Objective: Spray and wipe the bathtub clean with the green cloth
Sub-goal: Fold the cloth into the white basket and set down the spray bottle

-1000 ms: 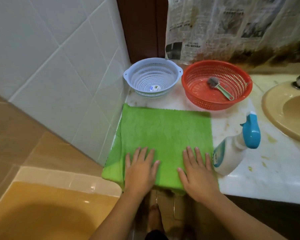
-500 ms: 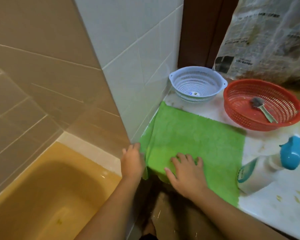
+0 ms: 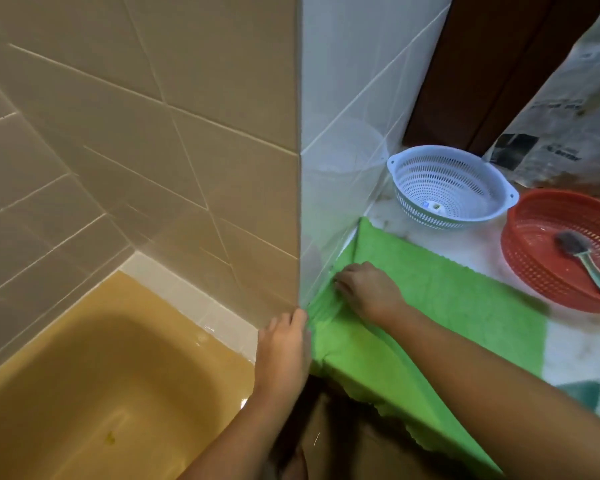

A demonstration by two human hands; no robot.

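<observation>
Two hands work at the left edge of the green cloth (image 3: 458, 306).

- Green cloth: spread flat on the white counter (image 3: 579, 344), its left edge up against the white tiled wall (image 3: 340, 98). The near edge hangs over the counter front. The near-left corner is wrinkled and bunched.
- Right hand (image 3: 368, 289): on the cloth close to the wall, knuckles up, fingers curled down into the fabric and gathering it. Folds radiate from the fingertips toward the wall corner. The forearm crosses the cloth diagonally.
- Left hand (image 3: 284, 344): at the outer corner of the wall, back of the hand facing the camera, fingers close together and pointing up. Its thumb side touches the bunched edge of the cloth. Cannot tell whether it pinches the fabric or only rests against it.
- Bathtub (image 3: 94, 382): yellow-tan, lower left, below beige wall tiles and well apart from the cloth. A small dark speck sits on its floor.
- Pale blue colander (image 3: 447, 188): on the counter in the far corner, just beyond the cloth.
- Red basket (image 3: 534, 271): to the right of the colander, touching or nearly touching the cloth's far-right edge. A brush (image 3: 582, 254) with a grey head and green handle lies inside it.
- Teal patch (image 3: 581, 393): beside the right forearm, too little showing to identify.
- Newspaper sheeting (image 3: 561, 133): hangs at the upper right.
</observation>
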